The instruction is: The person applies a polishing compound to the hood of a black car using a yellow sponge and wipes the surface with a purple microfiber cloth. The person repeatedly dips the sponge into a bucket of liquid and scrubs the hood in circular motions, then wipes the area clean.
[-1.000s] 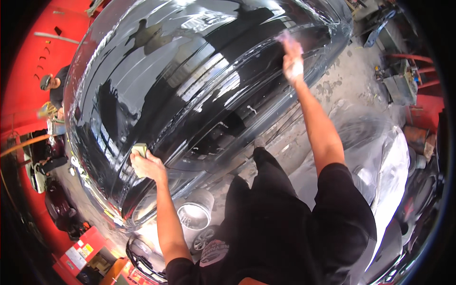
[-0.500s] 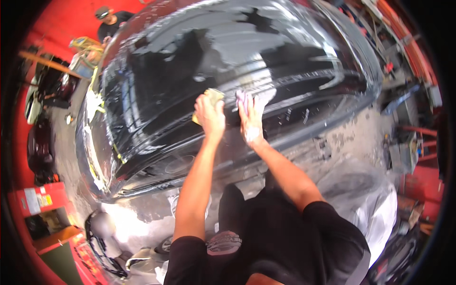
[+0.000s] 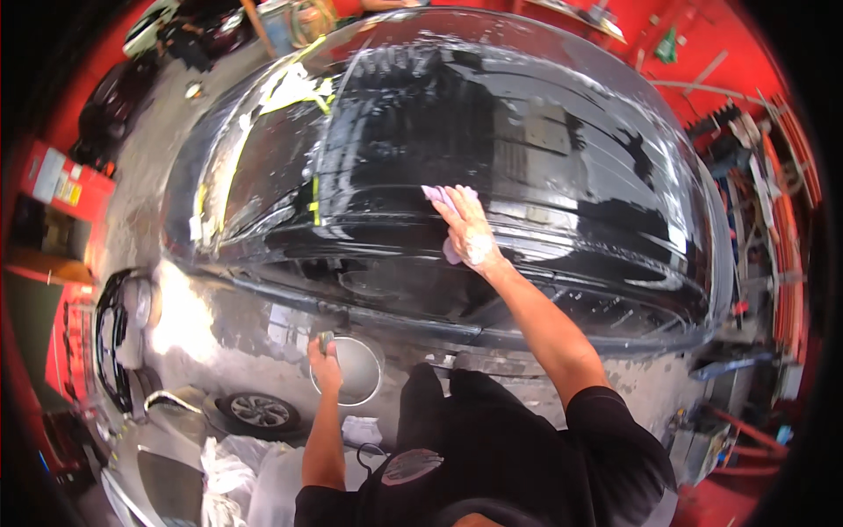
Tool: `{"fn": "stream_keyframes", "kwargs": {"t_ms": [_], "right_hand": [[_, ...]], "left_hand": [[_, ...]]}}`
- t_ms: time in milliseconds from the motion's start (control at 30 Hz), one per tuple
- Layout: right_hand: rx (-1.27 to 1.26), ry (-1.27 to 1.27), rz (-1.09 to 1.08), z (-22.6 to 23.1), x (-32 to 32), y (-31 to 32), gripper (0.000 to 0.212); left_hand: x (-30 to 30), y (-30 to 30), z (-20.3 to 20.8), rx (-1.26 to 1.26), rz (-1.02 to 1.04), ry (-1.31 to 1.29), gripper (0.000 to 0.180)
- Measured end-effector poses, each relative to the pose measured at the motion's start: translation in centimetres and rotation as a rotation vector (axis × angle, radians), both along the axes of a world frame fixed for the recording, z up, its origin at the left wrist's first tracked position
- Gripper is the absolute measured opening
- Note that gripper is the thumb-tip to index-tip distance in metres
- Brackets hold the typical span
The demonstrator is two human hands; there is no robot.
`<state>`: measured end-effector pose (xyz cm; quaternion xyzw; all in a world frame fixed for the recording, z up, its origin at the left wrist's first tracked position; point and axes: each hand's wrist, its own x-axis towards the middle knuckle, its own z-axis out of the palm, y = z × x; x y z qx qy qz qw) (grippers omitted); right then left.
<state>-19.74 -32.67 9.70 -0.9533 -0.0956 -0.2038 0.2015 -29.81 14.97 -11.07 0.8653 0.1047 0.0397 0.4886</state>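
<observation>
My right hand (image 3: 470, 230) presses a pale purple cloth (image 3: 453, 255) flat against the wet, glossy black car roof (image 3: 413, 198), near its close edge. The cloth shows past the fingertips and beside the palm. Lower and to the left, my left hand (image 3: 326, 367) is closed on a small yellowish pad that looks like a sponge (image 3: 326, 339), seen only in part. That hand is at the left side of a round white bucket (image 3: 379, 373) with greyish liquid in it. Yellow masking tape (image 3: 316, 202) runs along the windshield side of the roof.
A black bumper (image 3: 111, 338) stands at the left. Close behind it are a wheel (image 3: 259, 410) and a silver car part-covered in plastic sheet (image 3: 272, 479). Metal stands (image 3: 746, 426) are at the right. A dark car (image 3: 114, 105) is parked far left.
My left hand has left the roof with the sponge and dropped to the bucket. My right hand stays on the roof with the cloth. The view has turned, and the bucket shows more fully.
</observation>
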Motion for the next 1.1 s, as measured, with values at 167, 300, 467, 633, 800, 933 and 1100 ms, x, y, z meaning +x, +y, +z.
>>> {"fn": "stream_keyframes", "kwargs": {"t_ms": [167, 300, 467, 633, 800, 933, 1100], "right_hand": [[-0.221, 0.040, -0.039, -2.8, -0.3, 0.0, 0.057], [-0.189, 0.033, -0.023, -3.5, -0.4, 1.0, 0.062], [-0.199, -0.049, 0.061, -4.7, -0.4, 1.0, 0.053], [-0.184, -0.106, 0.066, -3.9, 0.3, 0.2, 0.051], [-0.004, -0.090, 0.280, -2.5, 0.7, 5.7, 0.048], [0.367, 0.312, 0.489, -9.1, -1.6, 17.6, 0.048], [0.632, 0.875, 0.671, -27.2, -5.7, 31.6, 0.037]], "left_hand": [[-13.1, 8.9, -3.1, 0.179, 0.316, 0.359, 0.028], [-24.1, 12.9, -3.4, 0.287, 0.652, 0.529, 0.042], [-29.8, 9.0, -4.1, 0.199, 0.748, 0.579, 0.046], [-26.8, 6.3, -6.9, -0.036, 0.708, 0.524, 0.043], [-23.6, 5.0, -12.6, -0.008, 0.558, 0.461, 0.047], [-19.0, 3.8, -15.4, -0.195, 0.618, 0.576, 0.049], [-13.0, 2.4, -20.0, -0.319, 0.660, 0.573, 0.049]]}}
